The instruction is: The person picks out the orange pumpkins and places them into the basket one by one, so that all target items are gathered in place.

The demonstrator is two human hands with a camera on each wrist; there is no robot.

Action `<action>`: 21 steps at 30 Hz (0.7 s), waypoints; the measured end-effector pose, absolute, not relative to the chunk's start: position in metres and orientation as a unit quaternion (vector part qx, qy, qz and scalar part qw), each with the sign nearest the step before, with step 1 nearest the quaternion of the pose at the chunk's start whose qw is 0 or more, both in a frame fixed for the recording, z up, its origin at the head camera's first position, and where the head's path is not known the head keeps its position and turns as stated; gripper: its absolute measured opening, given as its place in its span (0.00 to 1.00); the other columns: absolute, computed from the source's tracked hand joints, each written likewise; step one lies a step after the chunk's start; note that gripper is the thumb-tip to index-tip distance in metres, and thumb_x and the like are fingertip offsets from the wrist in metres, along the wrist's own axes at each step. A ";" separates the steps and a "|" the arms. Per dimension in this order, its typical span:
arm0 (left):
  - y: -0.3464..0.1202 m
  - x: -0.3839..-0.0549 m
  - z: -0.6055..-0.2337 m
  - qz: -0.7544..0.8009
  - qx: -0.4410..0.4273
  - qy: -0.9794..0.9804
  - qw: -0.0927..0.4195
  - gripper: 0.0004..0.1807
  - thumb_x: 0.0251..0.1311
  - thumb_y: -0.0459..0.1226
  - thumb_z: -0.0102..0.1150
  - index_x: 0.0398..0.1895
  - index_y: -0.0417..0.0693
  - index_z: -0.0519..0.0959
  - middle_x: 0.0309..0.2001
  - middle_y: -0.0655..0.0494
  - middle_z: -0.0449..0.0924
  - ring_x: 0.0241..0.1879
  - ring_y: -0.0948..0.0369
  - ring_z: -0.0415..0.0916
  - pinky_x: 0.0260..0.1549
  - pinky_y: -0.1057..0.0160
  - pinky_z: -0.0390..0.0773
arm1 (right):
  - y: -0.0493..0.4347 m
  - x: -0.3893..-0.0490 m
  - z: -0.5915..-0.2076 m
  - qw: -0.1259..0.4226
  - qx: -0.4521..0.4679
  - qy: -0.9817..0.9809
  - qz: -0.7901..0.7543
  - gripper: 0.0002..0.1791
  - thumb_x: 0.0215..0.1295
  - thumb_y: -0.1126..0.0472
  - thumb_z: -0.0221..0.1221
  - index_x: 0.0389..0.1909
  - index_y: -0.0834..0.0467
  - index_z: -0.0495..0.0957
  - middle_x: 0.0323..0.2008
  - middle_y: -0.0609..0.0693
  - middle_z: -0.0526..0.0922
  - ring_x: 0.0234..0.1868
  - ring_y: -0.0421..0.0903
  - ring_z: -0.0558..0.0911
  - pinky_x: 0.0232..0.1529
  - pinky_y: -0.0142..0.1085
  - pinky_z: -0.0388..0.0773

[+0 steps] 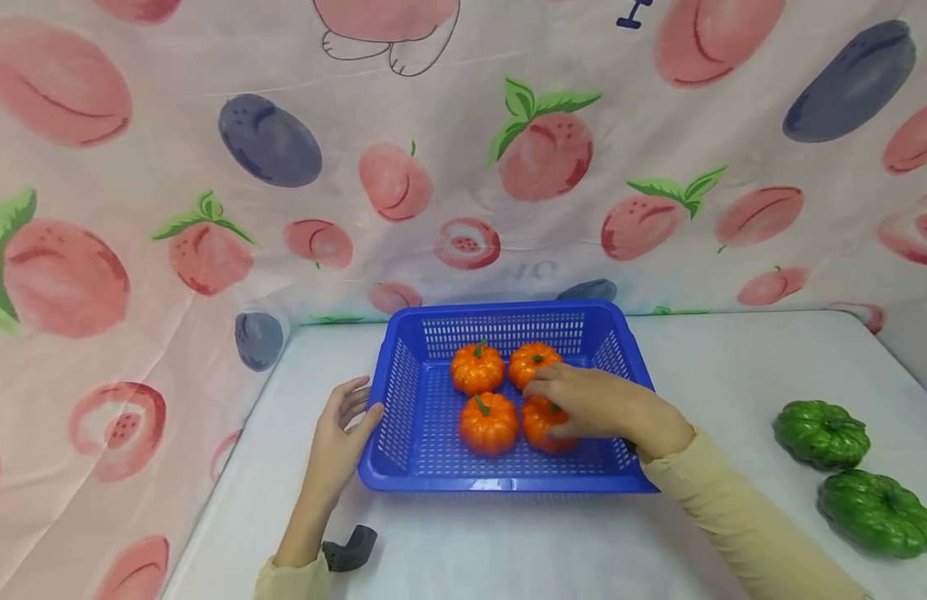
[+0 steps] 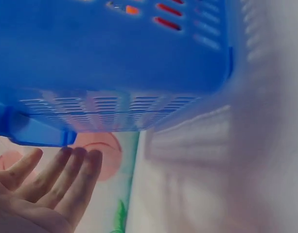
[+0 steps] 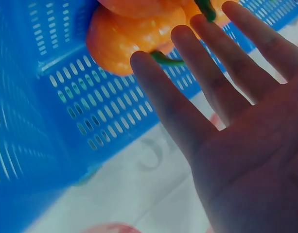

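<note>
Four-sided and blue, a plastic basket (image 1: 508, 483) holds several small orange pumpkins with green stems, among them a back left pumpkin (image 1: 476, 371), a back right one (image 1: 533, 363) and a front left one (image 1: 489, 425). My right hand (image 1: 587, 400) reaches in over the front right pumpkin (image 1: 540, 427) and partly covers it. In the right wrist view its fingers (image 3: 221, 68) are spread and straight, with an orange pumpkin (image 3: 134, 39) beyond the tips. My left hand (image 1: 348, 433) is at the basket's left side, fingers extended, thumb at the rim.
Two green pumpkins, one farther back (image 1: 822, 433) and one nearer (image 1: 876, 512), lie on the white table (image 1: 704, 367) at the right. A dark wrist device (image 1: 351, 550) shows beside the left forearm. Fruit-printed cloth (image 1: 463, 167) hangs behind the table and down its left side.
</note>
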State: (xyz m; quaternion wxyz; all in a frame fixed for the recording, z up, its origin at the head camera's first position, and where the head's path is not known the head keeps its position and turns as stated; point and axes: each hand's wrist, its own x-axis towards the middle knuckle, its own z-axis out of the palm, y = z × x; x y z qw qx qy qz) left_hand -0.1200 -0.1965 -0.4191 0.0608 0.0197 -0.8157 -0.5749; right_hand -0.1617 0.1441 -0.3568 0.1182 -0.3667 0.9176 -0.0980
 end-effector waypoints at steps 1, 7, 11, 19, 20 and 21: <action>-0.197 -0.120 -0.417 -0.569 0.014 -0.820 0.067 0.27 0.69 0.39 0.60 0.68 0.45 0.66 0.64 0.42 0.74 0.65 0.49 0.72 0.62 0.46 0.73 | 0.145 -0.161 -0.355 0.113 -0.367 0.918 -0.095 0.27 0.60 0.55 0.70 0.58 0.60 0.78 0.59 0.58 0.78 0.61 0.56 0.76 0.59 0.51 0.77; -0.196 -0.120 -0.404 -0.530 -0.026 -0.840 0.111 0.25 0.68 0.35 0.59 0.66 0.40 0.67 0.64 0.42 0.73 0.65 0.48 0.71 0.61 0.46 0.73 | 0.148 -0.156 -0.344 0.078 -0.372 0.922 -0.077 0.29 0.61 0.53 0.69 0.58 0.63 0.77 0.60 0.61 0.77 0.63 0.61 0.75 0.58 0.53 0.77; -0.191 -0.117 -0.391 -0.487 -0.052 -0.861 0.136 0.25 0.66 0.35 0.61 0.65 0.41 0.69 0.64 0.44 0.74 0.64 0.51 0.72 0.61 0.48 0.74 | 0.152 -0.151 -0.335 0.049 -0.377 0.923 -0.064 0.28 0.62 0.53 0.69 0.60 0.63 0.76 0.61 0.61 0.77 0.64 0.63 0.75 0.59 0.54 0.76; -0.165 -0.108 -0.360 -0.419 -0.095 -0.895 0.121 0.27 0.67 0.39 0.61 0.67 0.47 0.68 0.63 0.48 0.74 0.64 0.53 0.71 0.62 0.48 0.72 | 0.164 -0.142 -0.323 -0.031 -0.369 0.925 -0.087 0.30 0.61 0.53 0.69 0.60 0.63 0.75 0.58 0.58 0.77 0.61 0.56 0.75 0.60 0.52 0.75; -0.162 -0.107 -0.358 -0.411 -0.101 -0.898 0.122 0.27 0.67 0.39 0.61 0.67 0.48 0.68 0.63 0.49 0.74 0.64 0.53 0.71 0.63 0.47 0.72 | 0.166 -0.140 -0.322 -0.039 -0.367 0.925 -0.091 0.30 0.61 0.52 0.69 0.61 0.63 0.75 0.59 0.57 0.77 0.61 0.56 0.75 0.61 0.52 0.75; -0.159 -0.106 -0.357 -0.400 -0.107 -0.902 0.125 0.27 0.66 0.40 0.61 0.67 0.49 0.69 0.63 0.50 0.73 0.64 0.53 0.70 0.63 0.47 0.71 | 0.168 -0.139 -0.321 -0.048 -0.366 0.925 -0.093 0.31 0.61 0.52 0.69 0.61 0.63 0.75 0.59 0.57 0.77 0.62 0.56 0.75 0.61 0.52 0.74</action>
